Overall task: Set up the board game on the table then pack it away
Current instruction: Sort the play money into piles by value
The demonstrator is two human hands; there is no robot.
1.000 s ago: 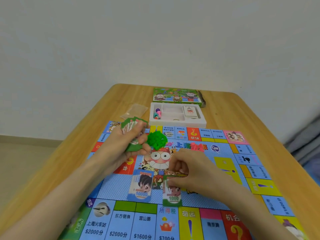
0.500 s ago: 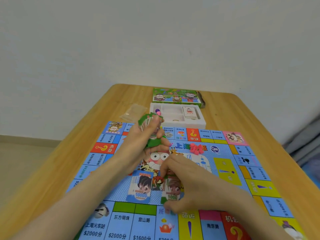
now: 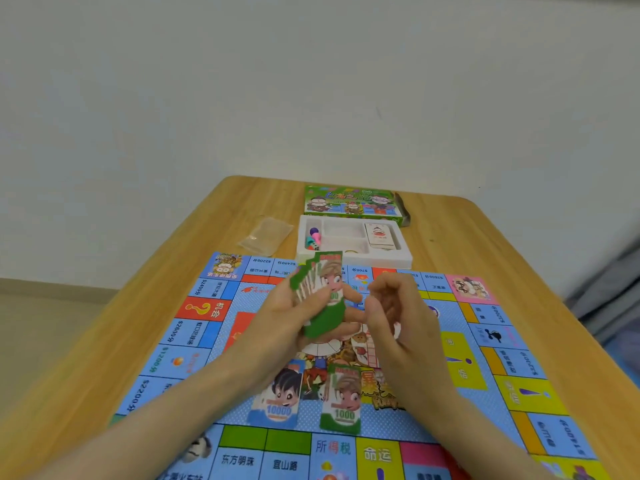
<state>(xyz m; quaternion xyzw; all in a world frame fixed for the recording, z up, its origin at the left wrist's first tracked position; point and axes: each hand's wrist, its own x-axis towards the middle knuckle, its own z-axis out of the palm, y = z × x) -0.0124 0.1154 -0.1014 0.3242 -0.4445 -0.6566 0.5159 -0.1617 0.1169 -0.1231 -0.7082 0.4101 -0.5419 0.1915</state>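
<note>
Head view: a person's left hand (image 3: 280, 320) grips a fan of green banknotes (image 3: 323, 292) above the middle of the game board (image 3: 207, 341), thumb laid across the notes' faces and fingers curled behind them. The right hand (image 3: 398, 317) hovers just beside the fan, also over the board's middle, its fingers bent toward the thumb; whether it pinches a note cannot be told. Two notes lie flat on the board, closer to its near edge than the hands are: a blue 10000 note (image 3: 277, 400) and, just to its right and not touching it, a green 1000 note (image 3: 343, 400). Just past the board's far edge sits a white tray (image 3: 405, 261), with a card deck (image 3: 379, 235) in its right compartment and coloured pawns (image 3: 313, 237) in its left. Farther from the board, behind the tray, lies the green box lid (image 3: 349, 202). A clear plastic bag (image 3: 266, 235) rests off the board's far left corner. The board covers much of a wooden table (image 3: 467, 244).
</note>
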